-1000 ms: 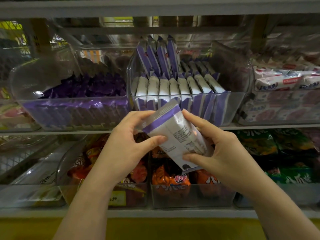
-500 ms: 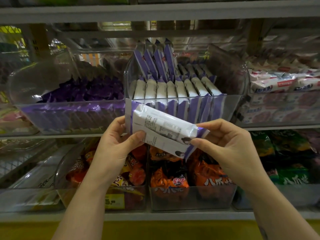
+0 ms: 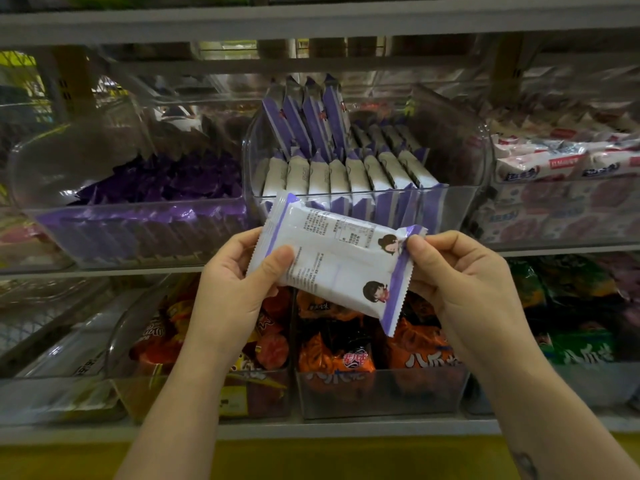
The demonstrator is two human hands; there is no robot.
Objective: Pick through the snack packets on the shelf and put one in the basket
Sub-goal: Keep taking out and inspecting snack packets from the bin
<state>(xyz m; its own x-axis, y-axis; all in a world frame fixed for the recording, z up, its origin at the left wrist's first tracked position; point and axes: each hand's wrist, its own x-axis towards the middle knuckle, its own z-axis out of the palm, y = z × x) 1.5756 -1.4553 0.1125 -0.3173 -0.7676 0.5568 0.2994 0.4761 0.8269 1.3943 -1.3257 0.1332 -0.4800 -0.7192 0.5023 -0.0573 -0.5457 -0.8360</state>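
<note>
Packet (image 3: 334,263) between left hand (image 3: 235,285) and right hand (image 3: 464,285); pinching grip

Grey shelf (image 3: 346,429): clear bins (image 3: 453,209) filled with snack packets (image 3: 337,178).

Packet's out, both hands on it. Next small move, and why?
Probably let the right hand release its pinch on the end seal while the left hand carries the white-and-purple plastic snack packet down from the grey metal shelf. It is already clear of its clear plastic bin and no basket is visible.
</note>
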